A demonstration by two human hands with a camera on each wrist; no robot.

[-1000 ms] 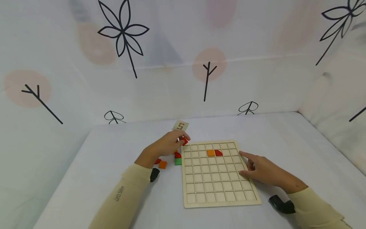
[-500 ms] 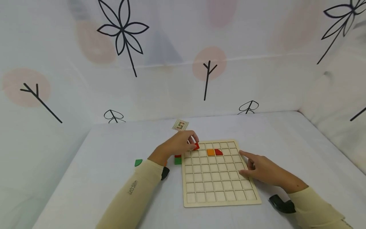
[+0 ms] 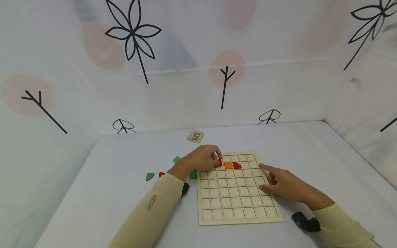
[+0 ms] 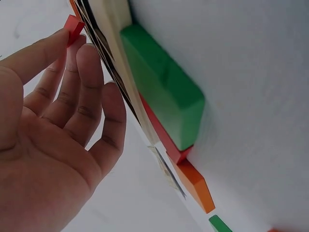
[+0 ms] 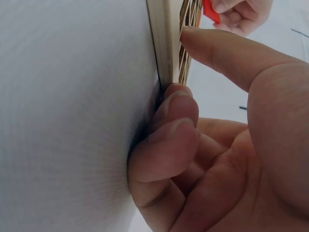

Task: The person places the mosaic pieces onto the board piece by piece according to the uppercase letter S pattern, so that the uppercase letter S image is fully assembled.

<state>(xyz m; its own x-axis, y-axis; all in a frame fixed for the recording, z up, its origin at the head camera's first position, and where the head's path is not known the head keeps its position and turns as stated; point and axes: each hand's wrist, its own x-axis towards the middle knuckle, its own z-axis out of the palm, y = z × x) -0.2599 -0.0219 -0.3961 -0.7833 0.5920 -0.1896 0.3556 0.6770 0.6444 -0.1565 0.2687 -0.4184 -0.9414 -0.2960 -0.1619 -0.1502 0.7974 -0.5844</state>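
Left grip [image 3: 202,158] pinches red piece [image 4: 74,27]; right grip [image 3: 283,184] holds board [image 3: 229,221]; loose orange piece [image 4: 194,185]: left-wrist view only.

You have two hands in view, a left hand [image 3: 202,156] and a right hand [image 3: 283,184], with two dark wrist pieces [image 3: 305,223]. You have one gridded wooden board [image 3: 238,192], seven squares across and seven deep, and one pattern card [image 3: 195,136]. You can count four red tiles: one pinched tile [image 3: 219,163], one quarter-round [image 3: 237,165] on the board, two [image 4: 164,135] off it. You see two orange tiles [image 3: 228,165] and three green tiles [image 3: 150,176]. Your backdrop shows two drawn flowers [image 3: 132,32], two leafy sprouts [image 3: 124,127] and two whole forked twigs [image 3: 226,78].
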